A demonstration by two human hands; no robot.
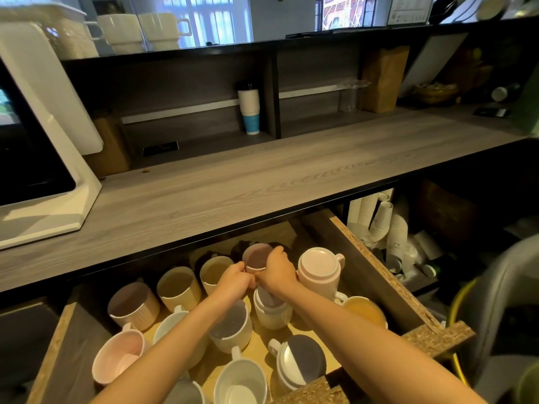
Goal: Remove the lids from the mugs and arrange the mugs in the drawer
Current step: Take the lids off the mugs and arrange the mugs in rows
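At the left of the open drawer (379, 265), uncovered ribbed mugs (178, 287) stand upright in rows, mouths up, presumably already dealt with. The left hand (233, 279) curls its fingers and pinches the near rim of the mauve-topped mug (256, 256), which is raised above the drawer's back middle. That grip looks suited to prising off a lid, though I cannot tell for sure that the top is one. The right hand (278, 271) wraps curled fingers round the mug's right side, likely to steady it. The mug's long axis leans off upright, top tipped toward the person. Just right of it, a pink ribbed mug (319, 275) stands upright with its top closed. A grey-lidded mug (300, 363) waits near the front.
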